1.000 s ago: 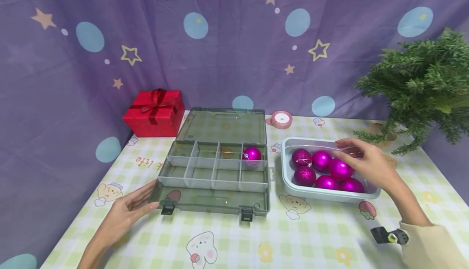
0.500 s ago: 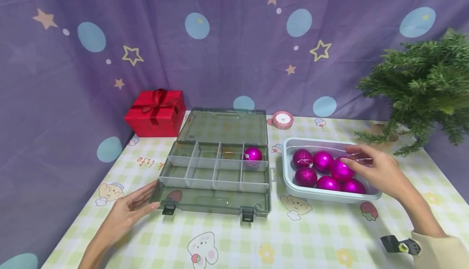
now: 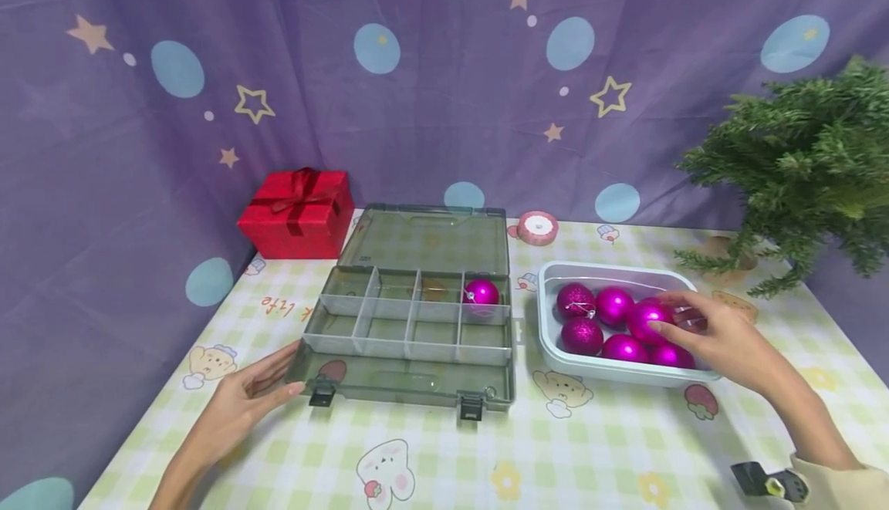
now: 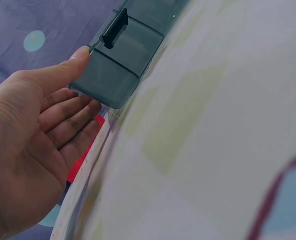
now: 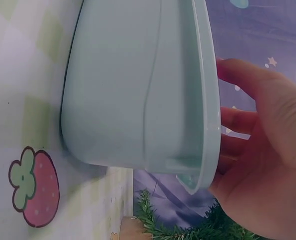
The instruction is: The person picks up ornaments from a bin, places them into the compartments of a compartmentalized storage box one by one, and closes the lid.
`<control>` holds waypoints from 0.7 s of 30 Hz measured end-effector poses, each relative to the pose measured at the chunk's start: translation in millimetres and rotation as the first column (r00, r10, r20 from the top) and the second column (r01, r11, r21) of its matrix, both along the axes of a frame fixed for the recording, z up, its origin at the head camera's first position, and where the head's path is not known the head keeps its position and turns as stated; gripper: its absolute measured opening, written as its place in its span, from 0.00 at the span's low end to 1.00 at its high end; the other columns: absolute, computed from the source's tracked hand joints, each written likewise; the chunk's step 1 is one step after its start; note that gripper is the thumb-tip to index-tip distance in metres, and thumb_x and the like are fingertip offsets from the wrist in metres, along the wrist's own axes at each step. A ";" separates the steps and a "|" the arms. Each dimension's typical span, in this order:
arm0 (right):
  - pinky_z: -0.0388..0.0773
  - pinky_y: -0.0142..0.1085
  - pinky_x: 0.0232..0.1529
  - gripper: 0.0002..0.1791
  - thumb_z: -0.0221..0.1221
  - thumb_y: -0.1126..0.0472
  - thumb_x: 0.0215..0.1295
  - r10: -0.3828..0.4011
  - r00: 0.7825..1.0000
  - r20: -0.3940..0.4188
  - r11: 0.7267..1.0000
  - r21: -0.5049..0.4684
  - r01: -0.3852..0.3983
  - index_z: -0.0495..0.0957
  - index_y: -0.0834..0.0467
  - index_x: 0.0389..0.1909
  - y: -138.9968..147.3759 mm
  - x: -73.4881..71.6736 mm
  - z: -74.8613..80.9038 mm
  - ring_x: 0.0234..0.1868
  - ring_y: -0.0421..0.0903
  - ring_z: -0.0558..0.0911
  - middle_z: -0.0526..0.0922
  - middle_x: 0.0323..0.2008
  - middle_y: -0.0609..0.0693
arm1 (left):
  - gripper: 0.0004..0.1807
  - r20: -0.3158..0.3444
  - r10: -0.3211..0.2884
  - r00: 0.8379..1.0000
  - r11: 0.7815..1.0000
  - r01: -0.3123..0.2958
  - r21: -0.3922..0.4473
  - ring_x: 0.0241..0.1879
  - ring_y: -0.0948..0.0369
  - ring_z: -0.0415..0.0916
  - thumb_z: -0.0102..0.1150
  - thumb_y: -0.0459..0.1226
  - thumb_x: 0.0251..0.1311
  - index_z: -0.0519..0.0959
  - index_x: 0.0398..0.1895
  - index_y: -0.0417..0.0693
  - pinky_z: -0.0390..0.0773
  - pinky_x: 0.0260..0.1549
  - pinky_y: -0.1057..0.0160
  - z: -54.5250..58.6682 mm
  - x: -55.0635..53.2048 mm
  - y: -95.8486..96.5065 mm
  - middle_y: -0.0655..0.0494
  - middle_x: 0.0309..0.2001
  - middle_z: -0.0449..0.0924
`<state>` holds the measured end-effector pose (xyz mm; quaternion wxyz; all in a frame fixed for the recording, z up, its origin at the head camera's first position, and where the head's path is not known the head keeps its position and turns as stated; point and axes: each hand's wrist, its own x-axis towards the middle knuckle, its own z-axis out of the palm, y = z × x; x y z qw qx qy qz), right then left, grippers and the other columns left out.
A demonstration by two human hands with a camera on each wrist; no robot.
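Observation:
A smoky clear compartment box (image 3: 410, 380) lies with its lid raised at the back, and one shiny magenta bauble (image 3: 482, 295) sits in its back right compartment. My left hand (image 3: 232, 410) rests at the box's front left corner, thumb on the front edge and fairly straight fingers along the side. In the left wrist view the thumb tip touches the box (image 4: 110, 82) at its edge. To the right, a pale blue tub (image 3: 556, 359) holds several magenta baubles, some glittery. Reaching over its right rim, my right hand (image 3: 729, 340) grips a shiny bauble (image 3: 642, 321) between thumb and fingers.
A red gift box (image 3: 295, 221) stands at the back left, and a ribbon roll (image 3: 538, 227) lies behind the tub. An artificial fir tree (image 3: 812, 170) overhangs the back right. The checked tablecloth (image 3: 444, 464) runs up to a purple curtain (image 3: 430, 132).
My right hand has lowered into the tub, and its thumb and fingers have come round a shiny bauble. The left hand stays at the box corner.

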<state>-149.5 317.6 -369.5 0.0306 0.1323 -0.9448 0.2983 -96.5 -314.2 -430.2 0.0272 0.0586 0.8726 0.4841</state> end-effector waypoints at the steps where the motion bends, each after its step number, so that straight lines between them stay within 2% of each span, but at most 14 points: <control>1: 0.83 0.33 0.41 0.27 0.68 0.55 0.71 0.007 1.000 0.013 1.000 -0.003 -0.007 0.77 0.64 0.64 -0.9 0.0 -0.1 0.48 0.59 0.86 0.86 0.49 0.61 | 0.38 -0.001 -0.001 1.000 1.000 0.001 0.000 0.70 0.53 0.66 0.66 0.46 0.70 0.66 0.77 0.41 0.72 0.55 0.79 0.1 -0.1 0.2 0.46 0.74 0.67; 3: 0.86 0.39 0.41 0.29 0.69 0.54 0.70 0.019 0.999 0.037 1.000 -0.007 -0.019 0.76 0.65 0.65 -3.0 0.1 -0.4 0.48 0.61 0.86 0.86 0.50 0.62 | 0.38 0.000 -0.002 1.000 1.000 0.002 0.000 0.70 0.48 0.65 0.66 0.46 0.71 0.66 0.77 0.40 0.72 0.55 0.79 0.1 -0.4 0.4 0.46 0.74 0.67; 4: 0.86 0.41 0.41 0.29 0.69 0.53 0.70 0.022 0.999 0.043 1.000 -0.004 -0.022 0.75 0.65 0.65 -4.1 0.0 -0.6 0.48 0.61 0.86 0.86 0.49 0.61 | 0.38 0.001 -0.002 1.000 1.000 0.002 0.000 0.70 0.50 0.65 0.66 0.46 0.71 0.66 0.77 0.40 0.72 0.55 0.79 0.0 -0.5 0.4 0.46 0.74 0.67; 7: 0.87 0.44 0.39 0.32 0.69 0.51 0.69 0.027 0.998 0.061 1.000 0.000 -0.027 0.74 0.64 0.66 -6.7 0.2 -0.4 0.46 0.60 0.87 0.86 0.47 0.59 | 0.38 0.005 0.000 1.000 1.000 0.000 0.005 0.68 0.64 0.67 0.66 0.46 0.71 0.66 0.77 0.40 0.72 0.55 0.79 -0.7 -0.6 0.0 0.46 0.74 0.67; 9: 0.87 0.43 0.39 0.33 0.70 0.50 0.69 0.027 0.997 0.065 1.000 0.002 -0.027 0.73 0.64 0.66 -8.0 0.1 -0.3 0.46 0.60 0.87 0.86 0.46 0.58 | 0.38 0.005 0.002 1.000 1.000 -0.002 0.011 0.65 0.74 0.66 0.67 0.45 0.70 0.66 0.77 0.40 0.72 0.54 0.79 -1.2 -0.6 -0.2 0.46 0.74 0.67; 12: 0.87 0.43 0.39 0.33 0.70 0.50 0.69 0.030 0.998 0.054 1.000 0.003 -0.030 0.73 0.64 0.66 -9.1 0.0 -0.6 0.46 0.60 0.87 0.86 0.46 0.58 | 0.38 0.005 0.005 1.000 1.000 -0.005 0.021 0.62 0.81 0.65 0.67 0.45 0.70 0.66 0.77 0.40 0.72 0.54 0.79 -2.1 -0.4 -0.3 0.45 0.73 0.67; 18: 0.87 0.48 0.40 0.32 0.70 0.51 0.69 0.030 0.999 0.024 0.999 0.012 -0.030 0.74 0.64 0.66 -8.5 -0.2 -2.4 0.46 0.60 0.86 0.87 0.46 0.58 | 0.38 0.007 0.008 1.000 1.000 -0.008 0.023 0.62 0.81 0.65 0.67 0.46 0.70 0.66 0.77 0.40 0.72 0.54 0.79 -1.8 -0.2 -0.3 0.46 0.74 0.67; 21: 0.87 0.48 0.40 0.31 0.70 0.50 0.69 0.024 1.000 0.017 1.000 0.020 -0.024 0.75 0.63 0.65 -8.5 0.2 -2.4 0.46 0.60 0.86 0.86 0.47 0.58 | 0.38 0.008 0.010 1.000 1.000 -0.010 0.012 0.66 0.71 0.67 0.67 0.46 0.70 0.66 0.77 0.40 0.72 0.54 0.79 -1.2 0.0 0.0 0.46 0.74 0.67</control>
